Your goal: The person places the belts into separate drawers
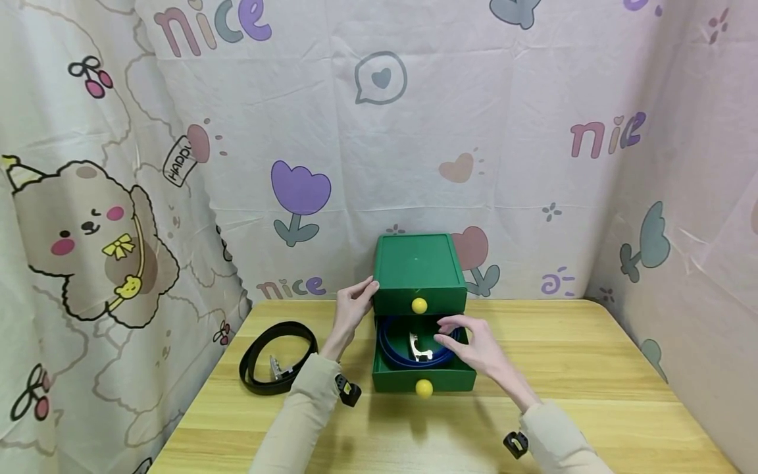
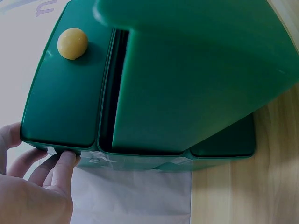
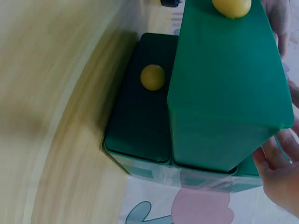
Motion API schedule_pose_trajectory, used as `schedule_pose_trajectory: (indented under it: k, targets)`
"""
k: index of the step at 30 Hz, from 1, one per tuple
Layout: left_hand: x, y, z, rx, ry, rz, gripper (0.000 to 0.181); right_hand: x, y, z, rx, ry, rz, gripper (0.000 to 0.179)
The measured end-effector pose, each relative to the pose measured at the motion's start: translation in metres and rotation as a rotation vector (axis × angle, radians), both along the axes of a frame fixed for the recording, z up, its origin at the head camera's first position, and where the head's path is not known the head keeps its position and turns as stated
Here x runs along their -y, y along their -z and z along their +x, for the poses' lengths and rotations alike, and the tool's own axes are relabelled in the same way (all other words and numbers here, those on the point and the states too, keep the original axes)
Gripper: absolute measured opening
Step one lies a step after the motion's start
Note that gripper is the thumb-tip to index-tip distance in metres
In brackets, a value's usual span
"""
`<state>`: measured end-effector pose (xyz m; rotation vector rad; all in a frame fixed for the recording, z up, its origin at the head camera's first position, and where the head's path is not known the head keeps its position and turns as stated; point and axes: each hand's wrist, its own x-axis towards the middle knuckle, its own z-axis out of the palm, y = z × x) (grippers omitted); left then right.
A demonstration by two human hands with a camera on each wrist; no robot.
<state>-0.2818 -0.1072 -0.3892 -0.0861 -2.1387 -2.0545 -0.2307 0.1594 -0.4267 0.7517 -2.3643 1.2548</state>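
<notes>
**Blue belt (image 1: 408, 364) coiled in the open drawer (image 1: 391, 380)**

We see the left hand (image 1: 354, 304) half open, bent fingers resting against the green cabinet's (image 1: 420, 263) upper left front corner. We see the right hand (image 1: 475, 343) half open, thumb and fingers apart over the drawer's right side; we cannot tell whether it touches the belt. A black belt (image 1: 266, 388) lies leftward on the desk (image 1: 545, 395)

Two belts (image 1: 269, 388), three drawers (image 1: 447, 380), three knobs (image 1: 419, 305)
</notes>
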Motion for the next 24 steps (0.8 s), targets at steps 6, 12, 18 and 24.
schedule_pose_trajectory:
  k: [6, 12, 18, 24]
  targets:
    - [0.0, 0.0, -0.001, -0.002, 0.001, 0.003, 0.042, 0.004, -0.002, 0.01, -0.07, 0.051, -0.045, 0.024]
    - [0.0, 0.0, -0.001, -0.004, 0.005, 0.007, 0.042, 0.008, 0.001, 0.019, -0.199, 0.01, -0.109, 0.021]
    - [0.0, 0.0, -0.001, -0.002, 0.002, 0.002, 0.042, 0.011, 0.004, 0.029, -0.269, 0.009, -0.139, 0.022]
    - [0.0, 0.0, -0.001, 0.004, 0.007, 0.007, 0.042, 0.014, 0.009, 0.039, -0.321, 0.025, -0.161, 0.023]
